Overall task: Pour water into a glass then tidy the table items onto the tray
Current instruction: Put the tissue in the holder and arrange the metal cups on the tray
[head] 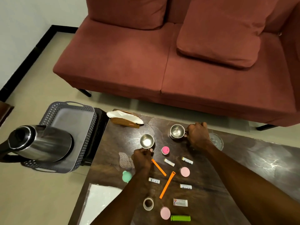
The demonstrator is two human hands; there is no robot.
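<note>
Steel cups (146, 141) mid-table, left grip (142, 157) pinching one rim, right grip (197, 135) clasping the other's (177, 131) handle, tray (71, 127) off left edge

steel cups (146, 141) upright on table | kettle (42, 142) in grey tray (90, 127)

home living room. red-brown fabric sofa (162, 62) with loose cushion (217, 41) behind low dark wood coffee table (243, 168). beige tile floor (40, 78), black skirting along white wall. napkin holder (125, 118) at table's far left corner, steel kettle (40, 142) on grey plastic tray (90, 127) off left edge. domestic clutter, no work gear.
</note>
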